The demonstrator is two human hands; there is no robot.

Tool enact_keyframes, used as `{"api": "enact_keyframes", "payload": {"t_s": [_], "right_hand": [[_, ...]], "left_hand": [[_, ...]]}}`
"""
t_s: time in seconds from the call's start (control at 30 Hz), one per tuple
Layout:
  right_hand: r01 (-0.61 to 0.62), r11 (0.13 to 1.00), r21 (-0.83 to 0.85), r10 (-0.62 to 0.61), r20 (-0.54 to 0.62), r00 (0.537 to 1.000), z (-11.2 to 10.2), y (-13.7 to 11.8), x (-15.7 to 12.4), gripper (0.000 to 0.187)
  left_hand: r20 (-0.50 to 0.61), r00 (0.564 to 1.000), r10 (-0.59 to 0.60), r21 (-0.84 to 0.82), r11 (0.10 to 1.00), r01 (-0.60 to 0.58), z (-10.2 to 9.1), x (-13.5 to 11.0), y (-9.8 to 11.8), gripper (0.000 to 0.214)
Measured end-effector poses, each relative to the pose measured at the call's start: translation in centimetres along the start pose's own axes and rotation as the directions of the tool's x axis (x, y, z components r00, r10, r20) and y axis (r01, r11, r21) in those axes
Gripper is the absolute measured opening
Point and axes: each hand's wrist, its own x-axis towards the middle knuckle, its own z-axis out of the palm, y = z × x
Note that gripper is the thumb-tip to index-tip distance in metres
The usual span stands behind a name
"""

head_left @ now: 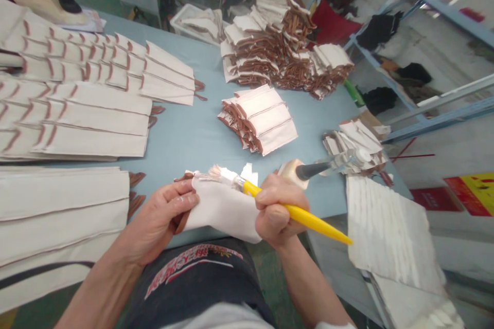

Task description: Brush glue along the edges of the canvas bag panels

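Brush in right hand, bin (far side) holding pale fabric

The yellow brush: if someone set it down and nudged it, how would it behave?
The brush might roll a little, since its handle looks rounded and narrows to a point. It is probably light, being slim enough for the fingers of the right hand to wrap around. The handle's smooth look suggests it could be slippery.
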Motion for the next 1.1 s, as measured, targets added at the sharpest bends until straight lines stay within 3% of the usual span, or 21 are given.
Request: {"api": "enact_keyframes", "payload": {"t_s": [0.1,0.3,0.4,0.57,0.67,0.77,0.87,0.93,1.1], "right_hand": [[0.141,0.988,0.057,-0.137,-0.075,0.988,0.0,-0.3,-0.3,0.028],[0.178,0.984,-0.018,-0.179,-0.09,0.98,-0.5,-0.4,-0.4,0.026],[0.259,0.966,-0.02,-0.259,-0.003,0.966,0.3,-1.1,-0.2,0.021],[0.282,0.958,0.055,-0.286,0.111,0.952,3.2,-2.4,-0.3,0.019],[0.229,0.969,0.094,-0.232,0.032,0.972,3.5,-2.5,-0.8,0.02],[0.075,0.994,0.074,-0.072,-0.045,0.996,2.2,-1.8,-1.4,0.023],[-0.08,0.993,0.086,0.094,-0.171,0.981,0.6,-0.8,-1.9,0.027],[-0.123,0.99,0.073,0.138,-0.239,0.961,-0.2,-0.2,-2.1,0.026],[-0.194,0.978,-0.078,0.181,-0.149,0.972,-0.5,0.9,-2.8,0.022]], "left_hand": [[0.0,1.0,0.016,-0.026,1.0,-0.016,0.1,-0.1,0.2,0.026],[-0.054,0.996,0.075,0.013,0.997,-0.074,-0.2,-0.2,-0.4,0.027],[-0.038,0.994,0.105,0.115,0.988,-0.1,-0.7,0.0,-1.1,0.032],[-0.015,0.989,0.147,0.245,0.959,-0.139,-1.6,-0.1,-2.0,0.042],[-0.015,0.982,0.186,0.286,0.942,-0.174,-2.1,-0.3,-2.2,0.039],[-0.01,0.982,0.186,0.295,0.939,-0.175,-2.8,-0.4,-2.3,0.037],[0.004,0.979,0.203,0.338,0.921,-0.192,-3.4,-0.2,-1.9,0.035],[0.04,0.963,0.267,0.422,0.869,-0.258,-3.4,0.0,-1.3,0.03],[0.153,0.894,0.42,0.613,0.669,-0.419,-2.1,0.0,-0.5,0.024]]}}
